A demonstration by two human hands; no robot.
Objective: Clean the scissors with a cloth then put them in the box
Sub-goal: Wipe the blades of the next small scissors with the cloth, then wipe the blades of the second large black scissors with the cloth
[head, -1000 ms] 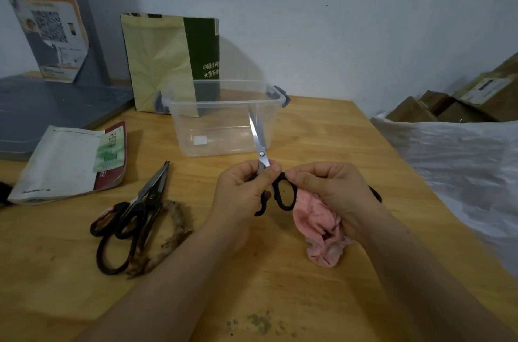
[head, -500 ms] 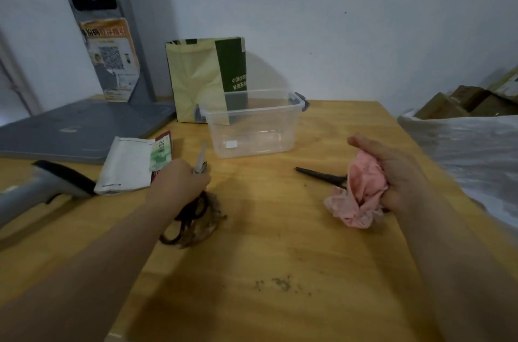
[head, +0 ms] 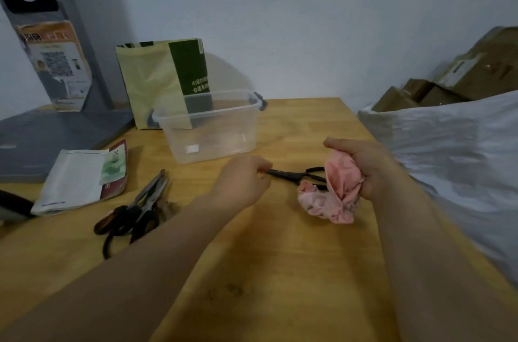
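Black scissors (head: 294, 175) lie flat on the wooden table (head: 280, 271), blades pointing left. My left hand (head: 244, 182) has its fingers curled at the blade tip and appears to pinch it. My right hand (head: 367, 165) grips a crumpled pink cloth (head: 340, 187), which hangs down over the scissors' handles and hides part of them. The clear plastic box (head: 210, 128) stands open just behind the scissors, with nothing visible inside except a small white label.
A pile of several scissors (head: 140, 207) lies on the left of the table, with a paper booklet (head: 81, 179) beyond it. A yellow-green bag (head: 159, 81) stands behind the box. A white plastic sack (head: 454, 151) and cardboard boxes (head: 462, 75) crowd the right edge.
My left hand put the silver-bladed scissors on the left pile, then moved right to the tip of the black scissors. My right hand has kept hold of the pink cloth.
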